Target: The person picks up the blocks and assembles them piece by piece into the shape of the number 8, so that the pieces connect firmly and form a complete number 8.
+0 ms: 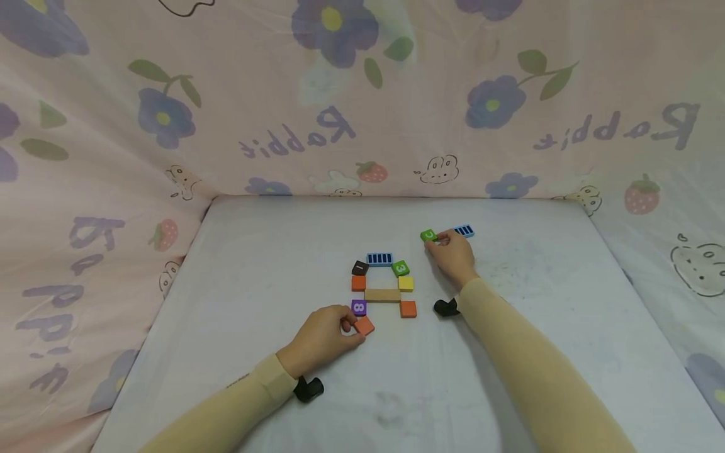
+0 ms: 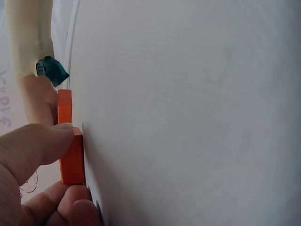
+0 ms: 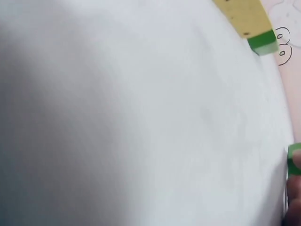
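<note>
My left hand (image 1: 320,336) pinches an orange block (image 1: 364,326) between thumb and fingers, just below a purple numbered block (image 1: 359,307). The left wrist view shows the same orange block (image 2: 72,162) on edge, close to the white surface. Farther up, my right hand (image 1: 453,255) pinches a green numbered block (image 1: 428,235) at its near side. Only part of this green block (image 3: 293,160) shows at the right wrist view's edge, fingertips over it. A blue tile with dark stripes (image 1: 465,231) lies just beyond the right hand, partly hidden by it.
Between the hands a ring of pieces lies on the white table (image 1: 260,264): another striped tile (image 1: 379,259), a dark brown block (image 1: 359,268), a green block (image 1: 400,268), red-orange blocks (image 1: 359,284), a yellow block (image 1: 405,284) and a wooden bar (image 1: 382,296). Printed cloth (image 1: 396,94) hangs behind.
</note>
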`<state>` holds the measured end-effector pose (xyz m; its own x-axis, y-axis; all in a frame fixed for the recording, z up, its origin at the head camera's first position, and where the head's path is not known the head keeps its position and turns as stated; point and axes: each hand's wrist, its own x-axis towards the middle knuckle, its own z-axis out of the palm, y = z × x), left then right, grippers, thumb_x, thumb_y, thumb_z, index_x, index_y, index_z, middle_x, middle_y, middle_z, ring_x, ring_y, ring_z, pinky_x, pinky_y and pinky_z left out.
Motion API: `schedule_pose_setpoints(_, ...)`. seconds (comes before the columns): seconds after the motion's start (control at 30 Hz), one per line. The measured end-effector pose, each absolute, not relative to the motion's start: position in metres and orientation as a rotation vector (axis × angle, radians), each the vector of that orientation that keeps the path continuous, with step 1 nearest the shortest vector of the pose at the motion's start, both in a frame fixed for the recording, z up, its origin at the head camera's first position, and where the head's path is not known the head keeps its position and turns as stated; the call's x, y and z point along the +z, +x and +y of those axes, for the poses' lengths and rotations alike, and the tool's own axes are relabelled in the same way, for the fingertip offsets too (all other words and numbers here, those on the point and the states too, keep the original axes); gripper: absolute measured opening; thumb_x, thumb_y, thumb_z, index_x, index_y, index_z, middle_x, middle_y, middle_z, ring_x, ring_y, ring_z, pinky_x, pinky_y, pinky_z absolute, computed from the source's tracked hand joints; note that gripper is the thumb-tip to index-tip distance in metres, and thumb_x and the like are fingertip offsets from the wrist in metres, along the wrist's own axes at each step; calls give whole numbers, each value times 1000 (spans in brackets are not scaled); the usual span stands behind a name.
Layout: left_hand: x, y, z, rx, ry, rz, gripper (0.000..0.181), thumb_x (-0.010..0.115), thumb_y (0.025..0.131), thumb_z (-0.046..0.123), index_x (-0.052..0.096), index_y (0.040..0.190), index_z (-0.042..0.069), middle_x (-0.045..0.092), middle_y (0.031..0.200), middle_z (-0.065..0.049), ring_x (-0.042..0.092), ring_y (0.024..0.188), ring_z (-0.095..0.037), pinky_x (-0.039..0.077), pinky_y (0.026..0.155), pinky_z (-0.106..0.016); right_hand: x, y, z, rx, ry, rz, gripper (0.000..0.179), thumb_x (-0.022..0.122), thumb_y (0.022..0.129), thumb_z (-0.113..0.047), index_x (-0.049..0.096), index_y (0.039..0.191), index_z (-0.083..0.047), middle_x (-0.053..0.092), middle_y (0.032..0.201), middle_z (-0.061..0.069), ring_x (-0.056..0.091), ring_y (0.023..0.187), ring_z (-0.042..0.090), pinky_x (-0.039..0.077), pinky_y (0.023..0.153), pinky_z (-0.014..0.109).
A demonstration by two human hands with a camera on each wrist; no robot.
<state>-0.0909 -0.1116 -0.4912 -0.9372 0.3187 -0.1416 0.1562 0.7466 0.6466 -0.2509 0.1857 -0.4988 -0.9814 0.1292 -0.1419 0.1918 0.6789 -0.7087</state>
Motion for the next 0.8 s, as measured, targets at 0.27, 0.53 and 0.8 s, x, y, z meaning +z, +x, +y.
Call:
schedule_pose_setpoints(0.27,-490,-91,-113,992,354,2681,25,79,80,39,66,92,21,56,75,6,49,62,-11,40,54,-26,-496,-231,202,-1265,90,2724,43,64,92,-40,58,118,-6,55,92,8,50,79,21,43,67,33)
schedule_pose_setpoints(0.53,-491,-92,-112,1000,349,2675,26,79,80,39,66,92,20,56,74,7,49,62,-11,40,54,-26,-498,-195,213,-1281,-124,2632,47,70,87,-45,59,117,-10,60,86,6,55,73,20,48,62,31)
schedule_pose_setpoints(0.8,-492,-92,-112,988,347,2682,26,79,80,39,66,92,19,56,75,6,49,64,-11,40,56,-27,-488,-154,202,-1266,-418,2538,32,76,85,-31,64,108,-13,59,80,0,53,71,18,44,61,27)
